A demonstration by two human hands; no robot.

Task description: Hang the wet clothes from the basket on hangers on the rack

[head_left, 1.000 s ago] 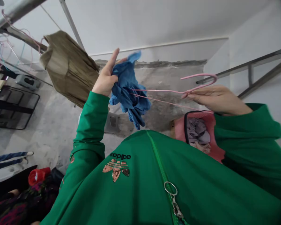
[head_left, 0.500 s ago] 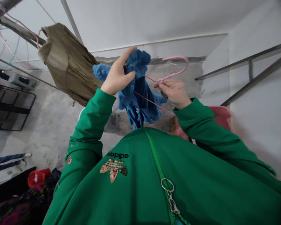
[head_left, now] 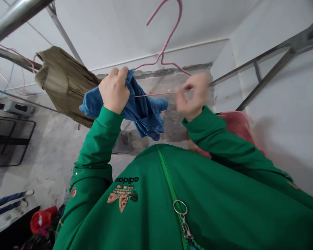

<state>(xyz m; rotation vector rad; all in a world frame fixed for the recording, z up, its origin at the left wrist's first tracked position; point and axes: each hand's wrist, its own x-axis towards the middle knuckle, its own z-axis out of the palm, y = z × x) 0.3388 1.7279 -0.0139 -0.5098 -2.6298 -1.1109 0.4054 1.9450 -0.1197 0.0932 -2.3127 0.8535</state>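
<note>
A pink clothes hanger (head_left: 169,37) is held up in front of me, its hook upward. Its left end runs into a bunched blue garment (head_left: 143,113). My left hand (head_left: 114,91) is closed around the garment where it covers the hanger's left shoulder, so that end of the wire is hidden. At the hanger's right end is my right hand (head_left: 194,95), blurred by motion. Its thumb and fingers curl at the right corner of the wire, and whether they grip it is unclear. The garment's lower folds hang free between the hands.
An olive garment (head_left: 65,81) hangs on the left, beside a metal pole (head_left: 18,21) with several hangers. Metal bars (head_left: 263,76) slant along the right wall. A pink basket (head_left: 237,125) sits below my right arm. A red bucket (head_left: 41,218) and a person's legs (head_left: 7,205) are at lower left.
The hanger has turned so its hook points up. My left hand has pulled the blue garment left and lower. My right hand has moved from the hook's base to the hanger's right end.
</note>
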